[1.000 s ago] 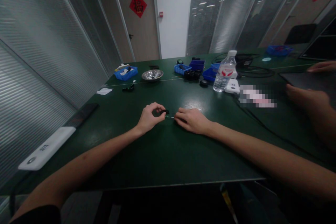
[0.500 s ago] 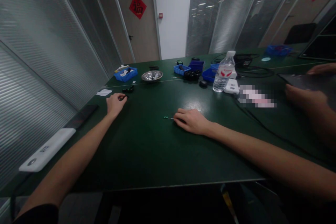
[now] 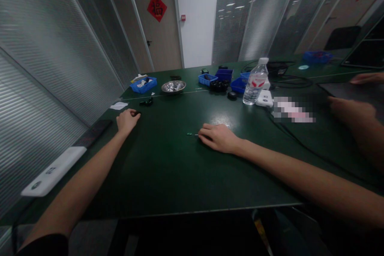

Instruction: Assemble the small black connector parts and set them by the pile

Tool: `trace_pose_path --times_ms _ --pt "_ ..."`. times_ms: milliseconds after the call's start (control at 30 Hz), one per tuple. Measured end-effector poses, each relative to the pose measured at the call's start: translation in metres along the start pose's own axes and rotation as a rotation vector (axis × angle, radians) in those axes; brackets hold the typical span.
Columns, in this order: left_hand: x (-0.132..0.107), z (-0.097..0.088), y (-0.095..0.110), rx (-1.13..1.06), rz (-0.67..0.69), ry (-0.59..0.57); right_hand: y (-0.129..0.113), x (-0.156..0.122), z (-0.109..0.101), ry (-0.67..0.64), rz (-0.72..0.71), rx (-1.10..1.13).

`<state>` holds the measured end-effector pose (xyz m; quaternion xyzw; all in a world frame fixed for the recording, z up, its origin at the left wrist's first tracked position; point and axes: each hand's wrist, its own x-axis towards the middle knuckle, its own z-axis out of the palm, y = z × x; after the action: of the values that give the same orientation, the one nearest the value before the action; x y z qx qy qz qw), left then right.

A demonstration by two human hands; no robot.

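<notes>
My left hand hovers over or rests on the left side of the green table, fingers pinched around a small black piece whose kind I cannot make out. Just beyond it lie some small black parts. My right hand lies on the table near the middle, its fingers closed on a thin pale rod that points left. At the rod's far end is a small green piece. Most of what the right fingers hold is hidden by them.
Farther back stand a metal bowl, a blue basket, blue bins and a water bottle. A white power bank lies at the left edge. At right, another person's hands hold a dark flat panel.
My left hand has shifted slightly left and towards me with the small black piece, away from the black parts. My right hand has stayed in place.
</notes>
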<state>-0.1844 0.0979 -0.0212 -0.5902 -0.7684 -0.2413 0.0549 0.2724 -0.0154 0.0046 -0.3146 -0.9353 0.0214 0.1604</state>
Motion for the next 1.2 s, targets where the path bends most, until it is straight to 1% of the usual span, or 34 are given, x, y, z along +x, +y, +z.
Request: trace_pose_path --times_ms 67,133,167,233,300,367,433,500,567,633,700,867,1033,1133,1200 --pt "-0.004 -0.004 0.006 0.019 0.058 0.078 0.000 0.000 0.000 -0.002 0.002 -0.001" --pt "-0.012 -0.008 0.019 0.013 0.132 0.146 0.001 0.000 0.000 -0.003 0.003 0.003" --pt "-0.017 -0.010 0.028 -0.009 0.167 0.153 0.001 0.000 0.000 -0.003 0.004 0.005" --pt "-0.030 -0.012 0.051 -0.086 0.240 0.116 0.001 0.000 0.000 -0.002 0.006 0.009" --pt "-0.047 -0.013 0.078 -0.194 0.370 0.028 0.001 0.000 0.000 -0.005 0.007 0.014" --pt "-0.069 -0.013 0.106 -0.340 0.525 -0.111 0.001 0.001 -0.001 -0.011 0.006 0.016" --pt "-0.091 -0.014 0.131 -0.486 0.664 -0.275 0.001 0.000 0.000 -0.012 0.006 0.009" --pt "-0.110 -0.017 0.149 -0.554 0.766 -0.404 0.001 0.000 0.001 -0.007 0.005 -0.007" --pt "-0.123 -0.020 0.160 -0.566 0.818 -0.475 0.003 -0.001 0.003 0.002 0.002 -0.023" --pt "-0.130 -0.021 0.164 -0.550 0.833 -0.517 0.004 -0.001 0.004 0.010 -0.005 -0.029" --pt "-0.130 -0.022 0.164 -0.534 0.827 -0.531 0.005 -0.002 0.004 0.011 -0.014 -0.022" --pt "-0.127 -0.019 0.160 -0.526 0.833 -0.518 0.005 -0.002 0.004 0.010 -0.014 -0.014" --pt "-0.129 -0.019 0.160 -0.537 0.847 -0.522 0.004 -0.001 0.003 0.011 -0.014 -0.023" --pt "-0.128 -0.018 0.159 -0.552 0.821 -0.515 0.003 -0.001 0.002 0.013 -0.011 -0.024" --pt "-0.121 -0.017 0.155 -0.568 0.785 -0.472 0.002 -0.001 0.002 0.010 -0.008 -0.024"
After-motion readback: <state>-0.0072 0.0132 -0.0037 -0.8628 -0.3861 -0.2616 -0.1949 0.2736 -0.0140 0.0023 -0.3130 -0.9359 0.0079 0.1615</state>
